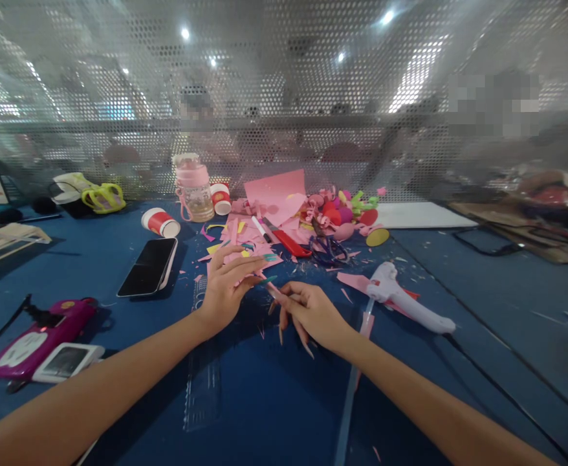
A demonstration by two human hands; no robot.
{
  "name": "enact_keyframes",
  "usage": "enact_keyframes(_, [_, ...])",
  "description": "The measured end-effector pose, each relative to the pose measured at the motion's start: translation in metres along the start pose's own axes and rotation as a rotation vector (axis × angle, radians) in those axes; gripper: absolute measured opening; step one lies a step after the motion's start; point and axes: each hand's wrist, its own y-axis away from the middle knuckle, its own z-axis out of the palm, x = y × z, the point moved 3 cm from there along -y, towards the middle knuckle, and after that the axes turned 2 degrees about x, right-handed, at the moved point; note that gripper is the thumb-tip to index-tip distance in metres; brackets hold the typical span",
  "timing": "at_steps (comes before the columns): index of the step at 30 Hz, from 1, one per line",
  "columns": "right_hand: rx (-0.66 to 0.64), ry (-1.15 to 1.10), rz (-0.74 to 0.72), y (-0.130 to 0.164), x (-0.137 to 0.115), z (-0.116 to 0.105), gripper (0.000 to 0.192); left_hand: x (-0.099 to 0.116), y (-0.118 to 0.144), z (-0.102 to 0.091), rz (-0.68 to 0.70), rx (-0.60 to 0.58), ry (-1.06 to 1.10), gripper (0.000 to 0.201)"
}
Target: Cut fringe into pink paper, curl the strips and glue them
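L hand: my left hand (226,285) sits mid-bench, fingers spread flat and loose, tips resting on the pink paper scraps (245,249); thumb and forefinger meet at one end of a thin pink strip (270,289).
R hand: my right hand (308,310) is just beside the L, fingers curled in, pinching the other end of that strip; long nails point down at the bench (264,388).
Strip: small, narrow, held between both hands just above the blue bench top; can't tell if it's rolled or flat.
Scrap pile: pink w/ some yellow bits, directly past my L fingertips, toward the far edge.
Glue gun (405,298): white, lying on its side to the R of my right hand, nozzle toward me, on a pink paper offcut.
Scissors (327,249): dark handles, past the R hand, near the paper flowers (347,213).
Red cutter (288,243): lies on the scraps, angled.
Phone (149,266): face up, screen dark, L of the left hand.
Cups: red-white paper cup (160,222) tipped on its side, far L of pile; pink bottle (194,188) upright behind it.
Ruler (201,369): clear, lying under my L wrist, running toward the near edge.
Far edge: perforated metal screen (284,97).
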Motion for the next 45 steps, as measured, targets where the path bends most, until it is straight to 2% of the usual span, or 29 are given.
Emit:
enact_keyframes(11, [0.003,0.026,-0.016,0.0018,-0.0005,-0.0005,0.029,-0.0015,0.0001,0.0008,-0.095,-0.006,0.002,0.020])
enact_keyframes(27, [0.020,0.073,-0.043,0.0017,-0.0006,-0.0003,0.030,-0.0040,0.0024,0.0028,-0.095,-0.002,0.046,0.022])
enact_keyframes(30, [0.026,0.066,-0.036,0.0010,0.0008,-0.0009,0.030,-0.0039,0.0019,0.0023,-0.092,-0.002,0.035,0.026])
enact_keyframes(35, [0.015,0.029,-0.052,0.0003,0.0020,-0.0010,0.030,-0.0016,0.0007,0.0000,-0.111,0.042,0.030,0.045])
enact_keyframes(39, [-0.025,0.003,-0.025,0.0007,0.0022,0.0018,0.029,-0.0026,0.0028,0.0011,-0.135,0.059,0.085,0.041])
enact_keyframes(45, [-0.012,0.012,-0.025,0.0006,0.0007,0.0025,0.029,-0.0026,0.0047,0.0030,-0.156,0.044,0.113,0.041])
